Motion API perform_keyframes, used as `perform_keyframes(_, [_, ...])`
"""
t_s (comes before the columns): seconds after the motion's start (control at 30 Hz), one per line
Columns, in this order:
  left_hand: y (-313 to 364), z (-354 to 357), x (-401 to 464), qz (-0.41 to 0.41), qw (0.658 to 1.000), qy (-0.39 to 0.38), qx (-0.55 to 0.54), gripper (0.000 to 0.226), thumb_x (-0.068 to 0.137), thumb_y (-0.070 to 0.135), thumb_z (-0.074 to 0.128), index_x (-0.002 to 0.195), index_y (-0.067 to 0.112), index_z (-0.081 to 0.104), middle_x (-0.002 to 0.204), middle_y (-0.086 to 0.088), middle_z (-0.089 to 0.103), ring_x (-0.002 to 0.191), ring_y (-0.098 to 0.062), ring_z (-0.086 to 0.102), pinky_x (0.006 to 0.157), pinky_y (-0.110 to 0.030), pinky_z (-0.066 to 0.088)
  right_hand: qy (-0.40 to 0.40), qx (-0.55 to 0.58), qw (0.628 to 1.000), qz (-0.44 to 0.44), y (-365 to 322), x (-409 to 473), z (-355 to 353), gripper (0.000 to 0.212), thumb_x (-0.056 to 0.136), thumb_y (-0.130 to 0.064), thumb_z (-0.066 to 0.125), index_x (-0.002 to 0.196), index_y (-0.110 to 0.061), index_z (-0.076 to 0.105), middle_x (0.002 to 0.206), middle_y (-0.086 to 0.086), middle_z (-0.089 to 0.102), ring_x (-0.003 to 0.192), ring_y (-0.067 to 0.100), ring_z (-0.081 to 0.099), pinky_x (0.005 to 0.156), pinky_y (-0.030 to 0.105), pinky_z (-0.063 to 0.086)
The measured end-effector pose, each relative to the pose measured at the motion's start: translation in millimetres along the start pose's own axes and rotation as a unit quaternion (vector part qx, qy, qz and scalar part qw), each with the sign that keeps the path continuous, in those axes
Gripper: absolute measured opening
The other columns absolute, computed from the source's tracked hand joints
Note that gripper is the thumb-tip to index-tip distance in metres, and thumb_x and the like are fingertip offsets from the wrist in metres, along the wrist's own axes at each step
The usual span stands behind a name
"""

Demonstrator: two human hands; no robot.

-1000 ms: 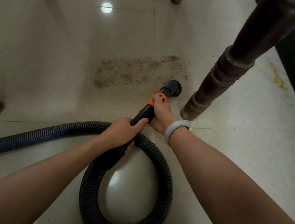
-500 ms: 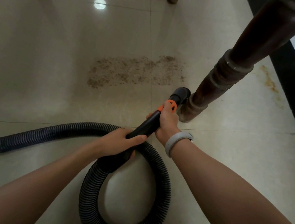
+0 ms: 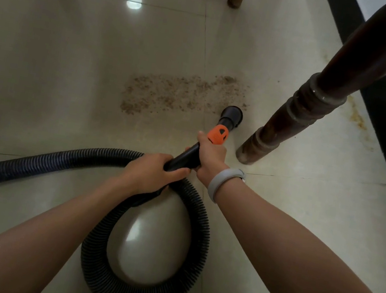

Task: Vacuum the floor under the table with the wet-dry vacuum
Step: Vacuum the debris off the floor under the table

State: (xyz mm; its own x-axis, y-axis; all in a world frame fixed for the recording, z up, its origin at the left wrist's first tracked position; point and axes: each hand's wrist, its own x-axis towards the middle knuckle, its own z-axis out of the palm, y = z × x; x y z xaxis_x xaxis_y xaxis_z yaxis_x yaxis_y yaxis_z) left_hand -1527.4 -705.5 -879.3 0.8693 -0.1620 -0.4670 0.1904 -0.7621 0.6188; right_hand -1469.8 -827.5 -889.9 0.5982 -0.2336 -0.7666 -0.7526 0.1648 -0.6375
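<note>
Vacuum wand (image 3: 186, 156), no legible writing

No legible text, brand, number or sign in the head view. The orange collar (image 3: 217, 135) on the vacuum wand carries a small dark moulded mark, too small to read as a letter or symbol. The grey wristband (image 3: 221, 184) shows no print on its visible face.
</note>
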Motion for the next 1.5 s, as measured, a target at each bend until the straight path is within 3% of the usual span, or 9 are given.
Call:
perform_keyframes(0.17, [-30.1,2.9,-29.1,-0.026,0.993,-0.034,-0.108,0.033,0.086,0.045,0.06,0.082,0.012,0.06,0.062,0.0,0.063,0.051,-0.013,0.059,0.057,-0.034,0.05,-0.029,-0.054,0.998,0.012,15.2,-9.9,13.4,0.042,0.087,-0.017,0.06,0.121,-0.004,0.039,0.098,0.011,0.055,0.092,0.03,0.06,0.082,0.041,0.053])
perform_keyframes(0.33, [-52.6,2.5,-60.4,-0.046,0.989,-0.07,-0.12,0.028,0.09,0.04,0.057,0.077,0.015,0.059,0.059,0.0,0.062,0.049,-0.009,0.058,0.053,-0.024,0.048,-0.087,-0.06,0.994,0.026,45.5,-32.5,25.8,0.024,0.086,-0.015,0.06,0.094,-0.012,0.038,0.093,0.01,0.058,0.087,0.03,0.064,0.069,0.037,0.056])
perform_keyframes(0.5, [-55.4,-10.7,-79.5,-0.071,0.986,-0.104,-0.113,0.035,0.092,0.044,0.049,0.075,0.014,0.057,0.064,-0.001,0.065,0.055,-0.013,0.062,0.059,-0.024,0.05,-0.163,-0.06,0.984,0.042,48.2,-50.4,40.1,0.018,0.089,-0.009,0.055,0.08,-0.012,0.04,0.076,0.009,0.055,0.069,0.025,0.061,0.076,0.042,0.055])
perform_keyframes(0.7, [-55.0,-9.0,-100.0,-0.139,0.959,-0.173,-0.174,0.042,0.094,0.047,0.042,0.086,0.012,0.062,0.085,-0.008,0.073,0.079,-0.021,0.07,0.079,-0.034,0.054,-0.245,-0.181,0.951,0.052,52.0,-75.4,54.6,0.011,0.092,-0.01,0.053,0.094,-0.007,0.043,0.077,0.01,0.053,0.059,0.02,0.057,0.059,0.033,0.052])
perform_keyframes(0.9, [-59.0,13.9,-109.3,-0.127,0.944,-0.203,-0.229,0.035,0.094,0.047,0.043,0.094,0.017,0.062,0.092,-0.001,0.07,0.084,-0.013,0.068,0.068,-0.017,0.052,-0.215,-0.254,0.943,-0.001,66.4,-77.6,45.5,0.018,0.09,-0.007,0.054,0.101,-0.005,0.041,0.079,0.009,0.051,0.056,0.023,0.057,0.048,0.029,0.051])
perform_keyframes(1.07, [-73.3,-0.9,-101.0,-0.112,0.966,-0.12,-0.2,0.038,0.088,0.051,0.049,0.096,0.017,0.062,0.089,0.002,0.068,0.082,-0.01,0.064,0.076,-0.024,0.049,-0.161,-0.274,0.948,0.001,50.8,-65.9,30.4,0.05,0.09,-0.017,0.059,0.13,-0.005,0.032,0.118,0.021,0.054,0.07,0.026,0.06,0.047,0.029,0.051])
perform_keyframes(1.2, [-77.4,-7.4,-106.3,-0.101,0.962,-0.097,-0.235,0.033,0.093,0.045,0.045,0.104,0.018,0.06,0.102,-0.001,0.066,0.094,-0.014,0.064,0.083,-0.025,0.05,-0.16,-0.244,0.956,0.007,48.2,-64.3,23.5,0.047,0.089,-0.013,0.059,0.128,-0.004,0.035,0.108,0.017,0.051,0.068,0.025,0.06,0.053,0.03,0.055])
perform_keyframes(1.33, [-71.3,3.9,-113.4,-0.097,0.951,-0.131,-0.261,0.033,0.093,0.044,0.044,0.105,0.018,0.061,0.103,-0.001,0.067,0.095,-0.013,0.064,0.085,-0.025,0.05,-0.158,-0.218,0.963,-0.001,47.3,-64.9,24.4,0.04,0.086,-0.01,0.06,0.12,-0.007,0.039,0.103,0.016,0.049,0.063,0.024,0.059,0.043,0.024,0.052])
perform_keyframes(1.5, [-93.7,7.9,-99.8,-0.065,0.993,0.095,0.011,0.03,0.094,0.034,0.05,0.115,0.015,0.059,0.114,-0.003,0.058,0.109,-0.021,0.054,0.088,-0.029,0.041,-0.17,-0.242,0.955,0.008,46.3,-73.8,16.6,0.037,0.089,-0.012,0.06,0.118,-0.006,0.038,0.104,0.016,0.051,0.061,0.021,0.058,0.048,0.027,0.054])
